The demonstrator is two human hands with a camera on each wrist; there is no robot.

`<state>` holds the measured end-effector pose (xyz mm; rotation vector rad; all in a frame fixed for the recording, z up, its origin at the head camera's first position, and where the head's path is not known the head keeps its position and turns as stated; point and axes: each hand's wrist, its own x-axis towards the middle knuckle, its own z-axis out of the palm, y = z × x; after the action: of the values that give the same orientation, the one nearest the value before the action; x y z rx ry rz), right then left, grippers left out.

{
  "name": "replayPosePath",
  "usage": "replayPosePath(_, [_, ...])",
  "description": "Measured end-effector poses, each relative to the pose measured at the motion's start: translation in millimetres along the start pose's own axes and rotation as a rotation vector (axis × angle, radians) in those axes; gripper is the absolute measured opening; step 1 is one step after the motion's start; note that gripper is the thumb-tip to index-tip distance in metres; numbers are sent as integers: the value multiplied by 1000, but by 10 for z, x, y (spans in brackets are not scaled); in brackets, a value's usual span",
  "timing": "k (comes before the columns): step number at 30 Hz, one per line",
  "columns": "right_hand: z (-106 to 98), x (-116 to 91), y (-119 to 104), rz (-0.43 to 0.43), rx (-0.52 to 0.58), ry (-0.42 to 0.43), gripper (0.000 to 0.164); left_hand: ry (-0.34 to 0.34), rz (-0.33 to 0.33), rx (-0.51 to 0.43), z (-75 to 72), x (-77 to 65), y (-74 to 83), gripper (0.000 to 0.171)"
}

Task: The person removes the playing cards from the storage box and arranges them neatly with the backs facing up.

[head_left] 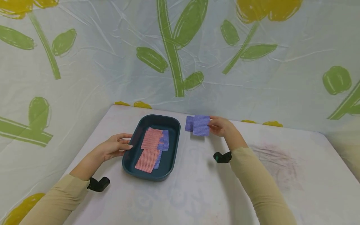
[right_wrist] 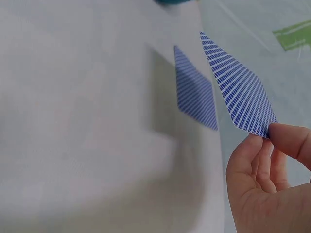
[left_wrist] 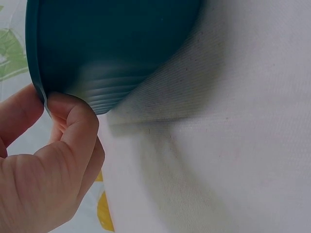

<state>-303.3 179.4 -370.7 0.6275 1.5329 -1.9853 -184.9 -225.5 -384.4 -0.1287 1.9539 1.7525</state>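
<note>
My left hand (head_left: 114, 146) pinches the left rim of a dark teal rectangular tray (head_left: 175, 137); the left wrist view shows thumb and fingers (left_wrist: 73, 116) on that rim. Inside the tray lie overlapping red-patterned cards (head_left: 152, 139) and blue-patterned cards (head_left: 165, 140), backs up. To the right of the tray, my right hand (head_left: 220, 126) pinches a blue-patterned playing card (head_left: 201, 125) at its edge, above the table. Just behind and left of it, a second blue card (head_left: 189, 123) lies on the table, partly covered by the held one in the head view.
The white table (head_left: 202, 187) has a smudged dark patch (head_left: 281, 165) at right. A plastic sheet (head_left: 118, 62) printed with flowers and leaves rises behind the table's back edge. Black wrist cameras (head_left: 98, 184) stick out from both sleeves.
</note>
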Motion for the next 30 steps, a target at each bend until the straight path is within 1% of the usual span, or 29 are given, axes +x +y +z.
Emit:
replayPosePath(3, [-66,9,18,6,6,29,72,-3,-1,-7,4,-8,3,60])
replayPosePath(7, [-143,20,25,8,26,36,72,-16,7,-13,5,-12,4,62])
replayPosePath(9, [-169,22,26,-6,9,53,71,-20,9,-18,3,-15,1,62])
replayPosePath(11, [-196,20,34,-54,-43,82,70,-20,9,-19,0,-14,-6,63])
replayPosePath(12, [-215,31,46,-93,-76,100,69,-19,9,-20,-2,-14,-8,63])
replayPosePath(15, [-270,101,103,-232,-210,188,63,-16,10,-24,-7,-10,-11,63])
replayPosePath(17, [-303,177,153,-314,-275,242,60,-12,10,-22,-11,-8,-10,62])
replayPosePath(18, [-313,219,175,-344,-291,268,58,-12,11,-20,-13,-8,-9,62])
replayPosePath(23, [-317,343,245,-421,-307,367,56,-7,12,-12,-21,-11,-3,62])
replayPosePath(28, [-301,397,280,-472,-333,411,56,-4,5,-13,-19,-1,-7,62])
replayPosePath(30, [-292,411,291,-491,-368,422,55,0,1,-11,-16,6,-11,62])
